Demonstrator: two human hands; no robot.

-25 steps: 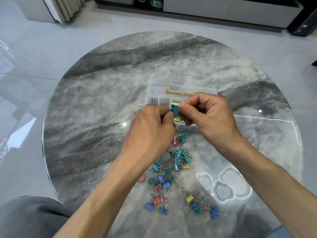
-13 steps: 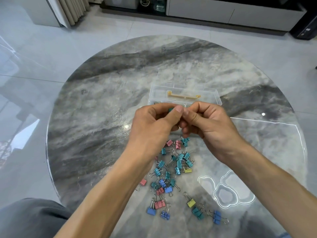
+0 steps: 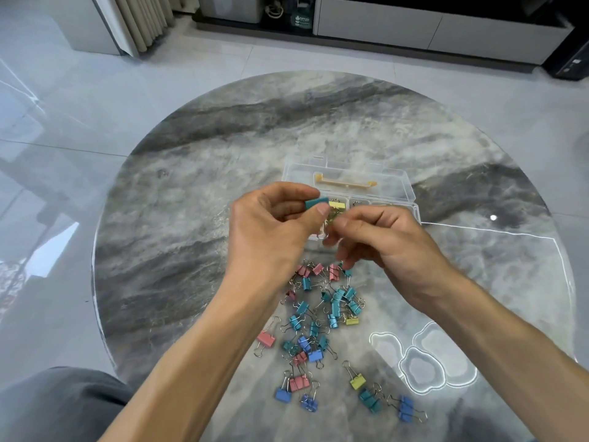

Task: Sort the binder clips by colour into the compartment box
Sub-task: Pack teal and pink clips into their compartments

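My left hand (image 3: 271,231) pinches a teal binder clip (image 3: 316,202) between thumb and fingers, just above the clear compartment box (image 3: 411,199). My right hand (image 3: 385,244) hovers beside it over the box's near edge, fingers loosely curled, and I see nothing held in it. A yellow clip (image 3: 337,205) lies in a compartment behind the fingertips. The box's lid stands open at the back with a tan latch (image 3: 345,181). A pile of teal, pink, blue and yellow clips (image 3: 325,317) lies on the table in front of the box.
The round grey marble table (image 3: 191,218) has a glossy top with light reflections at the near right. A dark trouser leg (image 3: 60,406) shows at the bottom left. Tiled floor, a radiator and low cabinets lie beyond the table.
The hands have drawn apart. The teal clip, worked by both hands a second ago, is now in my left hand alone, and my right hand has dropped back towards the pile.
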